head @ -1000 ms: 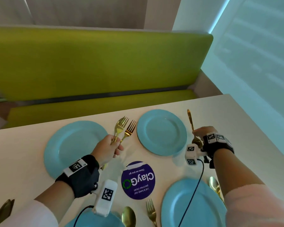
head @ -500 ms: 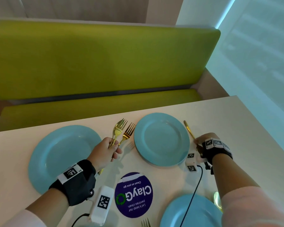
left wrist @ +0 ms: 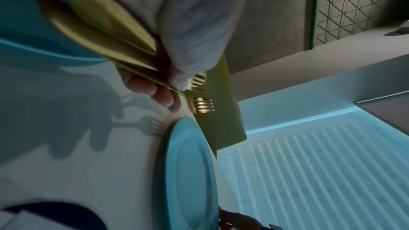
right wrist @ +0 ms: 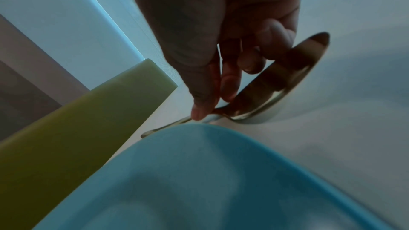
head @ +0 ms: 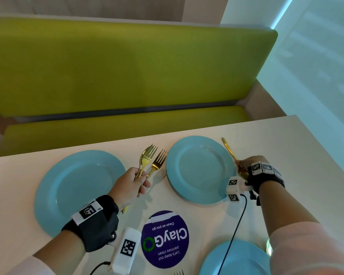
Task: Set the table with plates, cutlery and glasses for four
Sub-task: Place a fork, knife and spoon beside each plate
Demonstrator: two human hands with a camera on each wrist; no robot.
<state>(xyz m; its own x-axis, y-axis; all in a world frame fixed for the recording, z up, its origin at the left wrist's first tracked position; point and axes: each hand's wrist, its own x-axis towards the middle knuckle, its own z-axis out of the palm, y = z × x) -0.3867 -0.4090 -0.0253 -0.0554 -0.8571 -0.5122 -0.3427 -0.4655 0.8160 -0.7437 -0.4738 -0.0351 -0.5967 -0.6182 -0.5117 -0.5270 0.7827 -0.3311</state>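
- A long olive-green upholstered booth seat [head: 117, 66] runs along the far side.
- The white rectangular bench [head: 306, 155] in front of it carries the place settings.
- A round light-blue plate at far left [head: 74, 187] and a round light-blue plate at far right [head: 199, 167] lie flat on the bench, well apart; a third blue plate [head: 238, 259] lies at the near edge, partly cut off by the frame.
- A round purple sticker printed "ClayGo" [head: 165, 239] sits between the near and far plates.
- The left hand [head: 129, 185] is closed around the handles of two gold metal forks [head: 151, 161], held in the gap between the two far plates, tines pointing towards the seat; they are raised off the bench and cast a shadow on it.
- The right hand [head: 246, 165] pinches a gold metal spoon [head: 229, 150] at the neck with thumb and fingertips [right wrist: 201, 113]; the spoon lies just beside the right rim of the far right plate, handle pointing towards the seat, bowl under the hand.
- The tines of another gold fork [head: 179, 272] show at the near edge.
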